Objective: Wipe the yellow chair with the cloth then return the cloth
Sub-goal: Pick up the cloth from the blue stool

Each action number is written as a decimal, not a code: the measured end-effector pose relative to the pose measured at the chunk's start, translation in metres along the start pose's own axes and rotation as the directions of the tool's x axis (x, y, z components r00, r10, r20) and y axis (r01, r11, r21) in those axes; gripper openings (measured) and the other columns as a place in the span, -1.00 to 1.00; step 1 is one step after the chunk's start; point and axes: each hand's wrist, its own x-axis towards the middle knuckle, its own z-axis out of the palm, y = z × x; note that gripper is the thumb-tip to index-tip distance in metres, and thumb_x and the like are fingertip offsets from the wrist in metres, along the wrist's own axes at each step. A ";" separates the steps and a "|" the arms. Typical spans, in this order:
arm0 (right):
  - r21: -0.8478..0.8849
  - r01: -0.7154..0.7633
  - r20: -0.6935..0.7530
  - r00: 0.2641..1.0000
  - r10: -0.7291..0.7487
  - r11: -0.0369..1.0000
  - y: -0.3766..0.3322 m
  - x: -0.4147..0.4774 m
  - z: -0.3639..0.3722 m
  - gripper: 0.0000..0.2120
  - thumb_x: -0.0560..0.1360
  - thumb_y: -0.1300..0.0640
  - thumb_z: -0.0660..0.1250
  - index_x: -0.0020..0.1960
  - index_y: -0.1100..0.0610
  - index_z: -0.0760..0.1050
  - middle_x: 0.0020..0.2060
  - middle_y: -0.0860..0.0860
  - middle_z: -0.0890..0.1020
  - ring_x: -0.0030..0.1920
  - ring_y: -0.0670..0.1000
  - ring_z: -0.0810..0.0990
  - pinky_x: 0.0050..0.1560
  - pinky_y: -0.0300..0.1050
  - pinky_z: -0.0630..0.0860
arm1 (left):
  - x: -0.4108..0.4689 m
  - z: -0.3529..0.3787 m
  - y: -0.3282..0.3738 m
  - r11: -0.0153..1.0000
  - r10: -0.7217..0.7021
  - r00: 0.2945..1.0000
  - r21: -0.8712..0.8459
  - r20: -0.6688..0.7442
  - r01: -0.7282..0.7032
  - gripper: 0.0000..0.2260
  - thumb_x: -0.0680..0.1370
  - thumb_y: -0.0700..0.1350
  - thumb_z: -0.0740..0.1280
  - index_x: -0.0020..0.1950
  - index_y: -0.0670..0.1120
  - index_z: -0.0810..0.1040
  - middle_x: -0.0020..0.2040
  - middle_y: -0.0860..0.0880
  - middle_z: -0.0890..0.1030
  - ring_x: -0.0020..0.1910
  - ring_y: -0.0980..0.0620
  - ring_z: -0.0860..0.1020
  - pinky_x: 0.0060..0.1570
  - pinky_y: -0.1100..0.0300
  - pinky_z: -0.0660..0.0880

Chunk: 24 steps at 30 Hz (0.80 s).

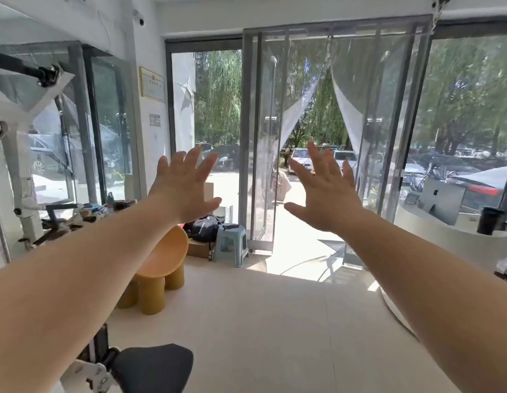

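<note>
The yellow chair point(161, 268), a low rounded seat on thick stubby legs, stands on the pale floor at left of centre, partly behind my left forearm. My left hand point(187, 185) is raised in front of me with fingers spread, holding nothing. My right hand point(323, 191) is raised beside it, also spread and holding nothing. Both hands hover well above and beyond the chair. No cloth shows anywhere in the view.
A small blue stool point(231, 245) and a black backpack point(204, 226) sit behind the chair. A black seat on a white frame point(153, 367) is at the bottom left. A white curved counter point(451, 239) with a monitor point(442, 199) stands at right. A doorway with sheer curtains point(303, 222) lies ahead.
</note>
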 end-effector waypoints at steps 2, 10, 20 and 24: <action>0.025 -0.009 0.021 1.000 0.008 1.000 0.012 -0.006 0.013 -0.14 0.53 -0.39 0.22 0.63 -0.19 -0.18 0.59 0.01 -0.40 0.62 0.18 -0.30 0.57 0.33 -0.20 | 0.001 0.007 0.014 1.000 -0.004 0.999 0.030 0.048 0.003 -0.15 0.48 0.41 0.14 0.58 0.10 -0.20 0.61 -0.11 -0.03 0.55 -0.25 0.07 0.46 -0.27 0.08; 0.149 -0.032 0.218 0.976 -0.001 0.988 0.030 -0.032 0.103 -0.17 0.52 -0.34 0.26 0.62 -0.16 -0.07 0.62 0.02 -0.34 0.63 0.19 -0.19 0.57 0.32 -0.10 | -0.023 0.079 0.055 0.996 -0.058 0.975 -0.047 0.216 0.070 -0.15 0.43 0.39 0.24 0.56 0.11 -0.07 0.57 -0.10 0.13 0.48 -0.29 0.22 0.34 -0.28 0.29; 0.175 -0.097 0.417 0.909 0.015 0.980 0.017 0.010 0.235 -0.12 0.50 -0.34 0.30 0.61 -0.23 -0.16 0.62 0.02 -0.31 0.63 0.19 -0.13 0.56 0.30 -0.05 | 0.007 0.216 0.061 0.985 -0.073 0.908 -0.110 0.413 0.129 -0.14 0.43 0.36 0.28 0.58 0.12 -0.08 0.58 -0.10 0.11 0.47 -0.24 0.24 0.34 -0.21 0.28; 0.160 -0.095 0.433 0.901 0.016 0.983 0.009 0.070 0.294 -0.13 0.50 -0.33 0.31 0.61 -0.23 -0.14 0.63 0.02 -0.29 0.63 0.19 -0.11 0.56 0.30 -0.04 | 0.050 0.285 0.040 0.977 -0.059 0.899 -0.162 0.434 0.143 -0.14 0.44 0.34 0.30 0.59 0.10 -0.06 0.56 -0.10 0.14 0.46 -0.23 0.25 0.36 -0.19 0.30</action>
